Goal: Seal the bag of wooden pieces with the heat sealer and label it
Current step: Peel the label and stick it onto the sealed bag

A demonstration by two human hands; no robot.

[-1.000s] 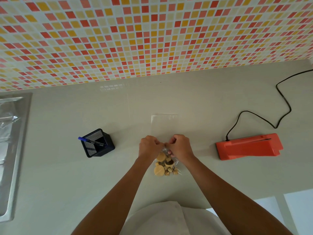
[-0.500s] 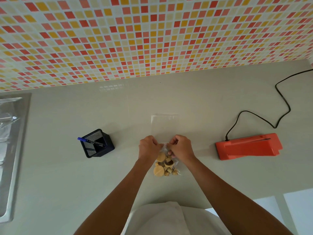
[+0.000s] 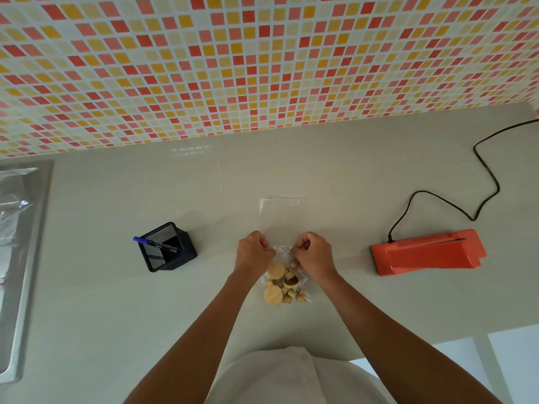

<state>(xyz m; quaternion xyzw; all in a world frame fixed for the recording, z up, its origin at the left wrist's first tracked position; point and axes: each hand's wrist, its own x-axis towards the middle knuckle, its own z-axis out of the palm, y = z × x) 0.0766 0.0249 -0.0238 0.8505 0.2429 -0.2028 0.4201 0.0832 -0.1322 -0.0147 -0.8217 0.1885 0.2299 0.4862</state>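
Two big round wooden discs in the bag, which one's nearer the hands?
The upper disc, just below the left hand. The other big disc sits at the bag's bottom end, closer to the person's body.

- The bag point(image 3: 283, 220) lies flat at the middle of the counter point(image 3: 335, 176), its wooden pieces point(image 3: 284, 284) at the 6 o'clock end.
- A label point(image 3: 283, 248) sits across the bag, between the left hand point(image 3: 254, 253) and right hand point(image 3: 313, 253).
- At 9 o'clock of the bag, well apart, a pen holder point(image 3: 166, 246) with a pen point(image 3: 154, 244) in it.
- At 3 o'clock, the heat sealer point(image 3: 427, 252); its cord point(image 3: 484, 176) runs toward 1 o'clock.
- A sink point(image 3: 17, 258) lies at the far 9 o'clock edge.
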